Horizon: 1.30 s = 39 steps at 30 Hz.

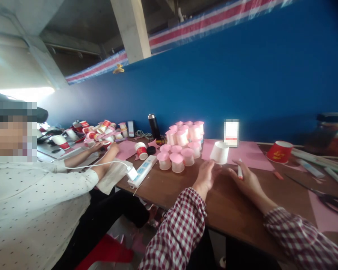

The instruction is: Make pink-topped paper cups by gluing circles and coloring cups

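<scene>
A plain white paper cup (219,153) stands upside down at the front edge of a pink paper sheet (250,155). My left hand (205,175) is at the cup's lower left side, thumb against the rim and fingers curled and partly hidden. In my right hand (248,183), a white marker (240,170) with an orange-red end is gripped upright between thumb and fingers, just right of the cup.
Pink-topped cups (177,161) stand grouped left of my hands. Beside them lie a power strip (143,171) and black bottle (154,127). Rightward are a red cup (279,152) and scissors (323,197). A person (39,198) works at left near piled cups (101,131).
</scene>
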Each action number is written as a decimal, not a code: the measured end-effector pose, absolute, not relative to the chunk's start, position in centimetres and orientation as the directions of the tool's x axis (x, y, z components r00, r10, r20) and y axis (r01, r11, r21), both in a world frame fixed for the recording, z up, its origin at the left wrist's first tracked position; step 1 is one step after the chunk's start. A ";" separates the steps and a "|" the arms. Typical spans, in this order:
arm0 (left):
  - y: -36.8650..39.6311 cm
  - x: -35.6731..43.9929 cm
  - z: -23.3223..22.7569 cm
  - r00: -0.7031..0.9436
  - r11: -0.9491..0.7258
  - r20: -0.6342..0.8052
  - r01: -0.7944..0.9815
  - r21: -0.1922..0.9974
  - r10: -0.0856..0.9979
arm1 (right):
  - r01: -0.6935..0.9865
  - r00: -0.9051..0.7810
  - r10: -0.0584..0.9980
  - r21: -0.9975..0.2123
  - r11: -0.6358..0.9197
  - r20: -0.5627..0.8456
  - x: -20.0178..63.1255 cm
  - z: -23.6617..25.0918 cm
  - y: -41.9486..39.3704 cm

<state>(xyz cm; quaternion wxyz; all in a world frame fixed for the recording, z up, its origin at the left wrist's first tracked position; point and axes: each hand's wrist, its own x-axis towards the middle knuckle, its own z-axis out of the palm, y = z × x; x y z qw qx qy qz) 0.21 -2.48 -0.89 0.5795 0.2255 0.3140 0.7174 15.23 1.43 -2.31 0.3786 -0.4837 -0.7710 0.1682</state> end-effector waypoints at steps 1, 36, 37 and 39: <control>-2.5 0.2 -0.9 -0.230 -0.134 -0.043 -0.697 0.705 0.972 | 0.622 -0.241 0.876 -0.626 0.470 0.418 15.2 -2.3 1.4; -2.1 1.0 -2.1 -0.227 -0.178 0.087 -0.422 0.889 0.970 | 0.611 -0.178 0.901 -0.673 0.416 0.396 15.2 -1.1 0.6; -2.1 1.1 -2.2 -0.254 -0.202 0.111 -0.367 0.908 0.961 | 0.612 -0.178 0.904 -0.677 0.410 0.388 15.2 -1.1 0.6; -2.2 1.2 -2.3 -0.291 -0.256 0.175 -0.266 0.929 0.940 | 0.608 -0.182 0.907 -0.682 0.407 0.379 15.3 -1.1 0.6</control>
